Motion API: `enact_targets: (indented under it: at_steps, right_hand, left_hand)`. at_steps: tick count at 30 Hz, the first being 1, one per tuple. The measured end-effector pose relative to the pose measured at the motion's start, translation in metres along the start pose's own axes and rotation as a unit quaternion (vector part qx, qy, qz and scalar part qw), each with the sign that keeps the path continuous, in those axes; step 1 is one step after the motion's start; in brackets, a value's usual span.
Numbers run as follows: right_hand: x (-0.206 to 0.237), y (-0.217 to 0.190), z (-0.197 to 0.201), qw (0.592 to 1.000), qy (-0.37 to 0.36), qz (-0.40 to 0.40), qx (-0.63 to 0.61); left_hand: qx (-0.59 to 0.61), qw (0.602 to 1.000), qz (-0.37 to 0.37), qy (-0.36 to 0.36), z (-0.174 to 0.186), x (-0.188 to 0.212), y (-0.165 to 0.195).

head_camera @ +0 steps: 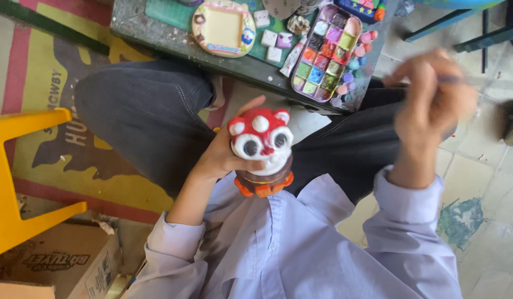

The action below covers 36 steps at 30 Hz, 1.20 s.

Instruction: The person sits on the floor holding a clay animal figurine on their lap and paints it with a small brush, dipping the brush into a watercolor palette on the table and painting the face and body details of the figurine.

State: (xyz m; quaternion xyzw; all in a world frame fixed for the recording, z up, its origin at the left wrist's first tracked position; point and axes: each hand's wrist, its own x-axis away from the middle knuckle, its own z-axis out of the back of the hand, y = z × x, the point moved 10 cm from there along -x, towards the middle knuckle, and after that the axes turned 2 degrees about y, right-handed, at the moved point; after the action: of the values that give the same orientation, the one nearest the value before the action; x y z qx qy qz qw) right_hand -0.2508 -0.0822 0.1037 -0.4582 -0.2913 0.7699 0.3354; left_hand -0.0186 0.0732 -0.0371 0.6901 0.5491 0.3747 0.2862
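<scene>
My left hand (223, 152) grips a small painted figurine (263, 150) over my lap: red head with white spots, big white-ringed dark eyes, brown body, orange base. My right hand (431, 108) is raised to the right of it, blurred, closed on a thin paintbrush (467, 81) whose handle points right. A paint palette (334, 52) with several coloured wells lies on the low dark table (157, 30) ahead, between the two hands.
On the table sit a cream frame-shaped plaque (223, 27) and small white tiles (270, 39). A yellow plastic stool (15, 182) stands at the left over a patterned mat (40, 77). A cardboard box (62, 263) lies at the lower left. Tiled floor (483, 182) spreads to the right.
</scene>
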Motion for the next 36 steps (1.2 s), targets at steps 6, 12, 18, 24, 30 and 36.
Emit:
enact_targets:
  at_steps: [6,12,18,24,30,36]
  right_hand:
    - [-0.011,0.077,-0.051,0.992,-0.026,0.01,0.125]
    - [-0.019,0.097,-0.079,0.986,-0.037,0.016,0.165]
    - [-0.022,0.096,-0.087,0.985,-0.039,0.027,0.163]
    - [-0.026,0.09,-0.093,0.985,-0.05,0.03,0.165]
    - [-0.024,0.089,-0.093,0.983,-0.051,0.035,0.172]
    - [-0.02,0.096,-0.09,0.983,-0.041,0.047,0.17]
  left_hand:
    - [0.181,0.981,0.061,0.012,0.027,-0.031,-0.06]
    - [0.269,0.958,0.095,-0.024,0.027,-0.041,-0.081]
    - [0.335,0.936,0.096,-0.048,0.015,-0.044,-0.07]
    - [0.347,0.931,0.113,-0.014,0.017,-0.042,-0.073]
    - [0.287,0.955,0.07,0.022,0.03,-0.044,-0.074]
    - [0.304,0.949,0.072,-0.037,0.025,-0.038,-0.074]
